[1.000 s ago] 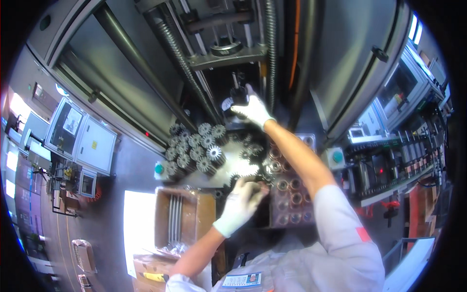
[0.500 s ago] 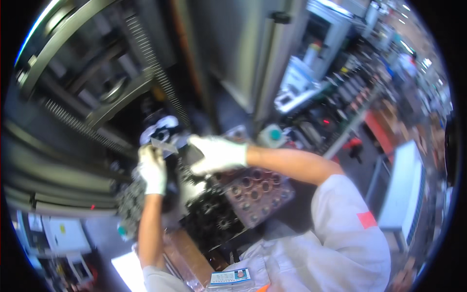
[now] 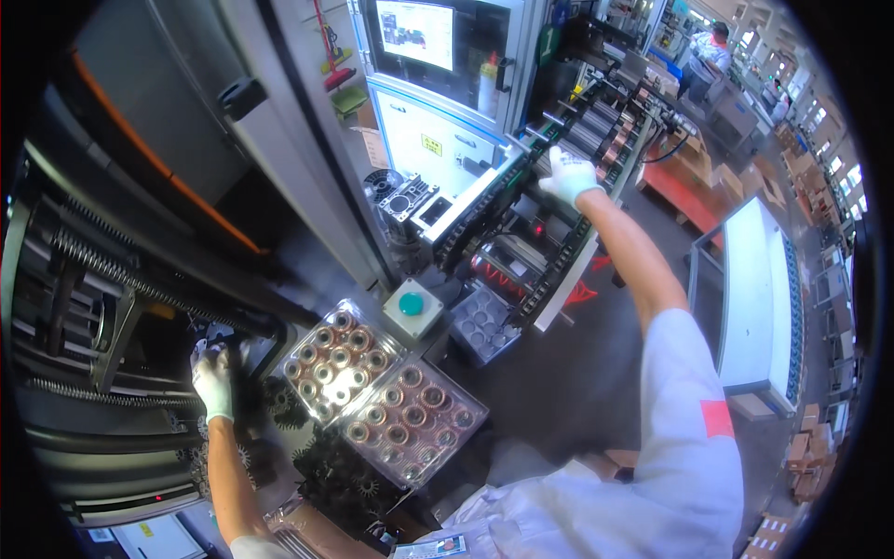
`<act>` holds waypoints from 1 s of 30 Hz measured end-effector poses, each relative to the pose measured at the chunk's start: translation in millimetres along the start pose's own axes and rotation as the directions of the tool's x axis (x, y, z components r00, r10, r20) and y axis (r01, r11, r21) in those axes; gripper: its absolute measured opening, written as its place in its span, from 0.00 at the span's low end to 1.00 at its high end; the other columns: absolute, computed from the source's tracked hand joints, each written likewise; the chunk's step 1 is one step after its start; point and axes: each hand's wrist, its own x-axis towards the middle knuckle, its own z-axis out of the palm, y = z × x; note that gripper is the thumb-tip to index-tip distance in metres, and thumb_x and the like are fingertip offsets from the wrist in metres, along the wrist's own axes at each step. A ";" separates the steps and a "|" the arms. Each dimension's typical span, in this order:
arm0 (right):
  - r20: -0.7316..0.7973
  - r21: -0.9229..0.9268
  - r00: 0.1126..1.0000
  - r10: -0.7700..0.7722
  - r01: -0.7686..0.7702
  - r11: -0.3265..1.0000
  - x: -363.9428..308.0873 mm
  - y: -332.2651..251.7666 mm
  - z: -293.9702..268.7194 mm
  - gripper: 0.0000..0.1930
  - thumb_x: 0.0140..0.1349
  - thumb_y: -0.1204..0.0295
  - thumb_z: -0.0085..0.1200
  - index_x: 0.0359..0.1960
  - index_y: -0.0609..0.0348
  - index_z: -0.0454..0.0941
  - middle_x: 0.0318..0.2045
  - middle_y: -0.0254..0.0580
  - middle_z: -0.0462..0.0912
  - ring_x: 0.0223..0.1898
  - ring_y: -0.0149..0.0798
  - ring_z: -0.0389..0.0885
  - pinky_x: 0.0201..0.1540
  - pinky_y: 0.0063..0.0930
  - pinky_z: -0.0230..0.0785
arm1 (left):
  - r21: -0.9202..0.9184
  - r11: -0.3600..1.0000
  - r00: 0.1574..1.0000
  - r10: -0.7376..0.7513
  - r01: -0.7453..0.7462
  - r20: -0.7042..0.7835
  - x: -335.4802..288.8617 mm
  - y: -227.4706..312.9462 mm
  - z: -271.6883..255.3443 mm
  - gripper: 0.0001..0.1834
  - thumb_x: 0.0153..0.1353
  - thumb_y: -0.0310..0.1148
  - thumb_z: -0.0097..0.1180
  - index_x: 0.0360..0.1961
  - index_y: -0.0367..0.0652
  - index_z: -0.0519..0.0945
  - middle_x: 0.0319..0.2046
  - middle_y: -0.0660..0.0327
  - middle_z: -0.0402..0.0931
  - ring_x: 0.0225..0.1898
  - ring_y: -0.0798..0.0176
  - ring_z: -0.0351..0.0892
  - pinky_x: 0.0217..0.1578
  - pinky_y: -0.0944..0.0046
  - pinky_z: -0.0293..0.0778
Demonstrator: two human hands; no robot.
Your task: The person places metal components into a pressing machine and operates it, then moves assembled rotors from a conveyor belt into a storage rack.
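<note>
My left hand (image 3: 213, 380), in a white glove, is at the machine on the left. Its fingers are curled at a small dark metal piece (image 3: 216, 332), whose kind I cannot make out. Far off to the right, my gloved right hand (image 3: 570, 177) reaches over a conveyor line (image 3: 531, 219), thumb and fingers apart and nothing visible in them. Beside it lie ribbed grey metal housings (image 3: 589, 130). Between my arms, two clear plastic trays (image 3: 417, 473) hold several ring-shaped gears (image 3: 398, 434). Dark toothed gears (image 3: 368, 486) lie in a heap near my left forearm.
A box with a green button (image 3: 411, 304) stands behind the trays, next to a grey moulded tray (image 3: 484, 326). Coil springs and rods (image 3: 121, 270) flank my left hand. A metal post (image 3: 307, 140) rises centrally. Cabinet with screen (image 3: 419, 37) behind; white bench (image 3: 759, 307) at right.
My right hand has left the spot beside my left hand and stretched out to the conveyor. The view has swung right. My left hand stays by the machine.
</note>
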 end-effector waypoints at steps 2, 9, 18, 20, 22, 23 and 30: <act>0.048 -0.007 0.999 -0.002 0.002 1.000 14.0 8.9 12.5 0.33 0.53 0.53 0.63 0.56 0.61 0.70 0.52 0.55 0.82 0.53 0.53 0.82 0.54 0.45 0.75 | -0.088 0.987 0.991 -0.134 0.133 -0.009 1.9 1.5 5.4 0.17 0.62 0.33 0.67 0.46 0.30 0.83 0.50 0.46 0.81 0.50 0.51 0.81 0.54 0.59 0.74; 0.174 0.067 0.977 -0.119 0.109 0.992 30.5 14.8 35.3 0.38 0.53 0.50 0.63 0.59 0.62 0.68 0.57 0.59 0.78 0.59 0.57 0.78 0.58 0.47 0.71 | -0.041 0.997 0.998 -0.065 0.066 0.010 8.6 -45.9 7.0 0.21 0.64 0.36 0.64 0.53 0.31 0.81 0.50 0.50 0.83 0.54 0.55 0.81 0.57 0.60 0.72; -0.343 0.247 0.848 -0.404 0.496 0.832 -71.8 -30.1 3.7 0.29 0.61 0.70 0.62 0.64 0.59 0.71 0.58 0.55 0.75 0.58 0.57 0.75 0.62 0.46 0.67 | 0.328 0.941 0.984 -0.133 0.088 0.120 7.3 47.1 -0.9 0.26 0.62 0.57 0.58 0.34 0.42 0.85 0.33 0.48 0.83 0.39 0.45 0.84 0.41 0.46 0.77; -0.305 0.330 0.785 -0.539 0.618 0.714 -115.7 -91.5 -19.1 0.23 0.58 0.75 0.62 0.57 0.62 0.76 0.54 0.54 0.78 0.58 0.55 0.75 0.62 0.44 0.67 | 0.372 0.926 0.998 0.044 -0.058 0.047 -19.4 20.3 3.3 0.31 0.64 0.56 0.56 0.52 0.38 0.80 0.50 0.45 0.79 0.39 0.45 0.84 0.40 0.48 0.78; -0.292 0.364 0.733 -0.615 0.680 0.637 -152.0 -121.4 -22.8 0.22 0.55 0.76 0.63 0.54 0.62 0.78 0.52 0.53 0.79 0.57 0.55 0.76 0.61 0.44 0.67 | 0.275 0.947 0.984 0.142 -0.167 0.110 -34.4 3.0 1.0 0.34 0.64 0.51 0.57 0.63 0.37 0.70 0.61 0.42 0.72 0.42 0.44 0.84 0.42 0.49 0.79; -0.286 0.365 0.724 -0.628 0.688 0.627 -171.2 -133.5 -24.7 0.22 0.54 0.75 0.64 0.53 0.61 0.79 0.52 0.53 0.79 0.56 0.55 0.76 0.61 0.45 0.67 | 0.281 0.940 0.974 0.149 -0.192 0.169 -33.7 2.3 -3.9 0.35 0.65 0.46 0.57 0.67 0.38 0.66 0.62 0.41 0.70 0.45 0.44 0.84 0.44 0.49 0.79; -0.341 0.519 0.384 -0.858 0.838 0.169 -279.4 -314.3 -50.1 0.19 0.57 0.68 0.63 0.51 0.56 0.80 0.47 0.48 0.82 0.50 0.53 0.79 0.55 0.46 0.71 | 0.239 0.959 0.988 0.137 -0.151 0.071 -35.0 -7.2 9.2 0.28 0.65 0.36 0.53 0.65 0.40 0.69 0.63 0.43 0.71 0.50 0.46 0.83 0.46 0.49 0.80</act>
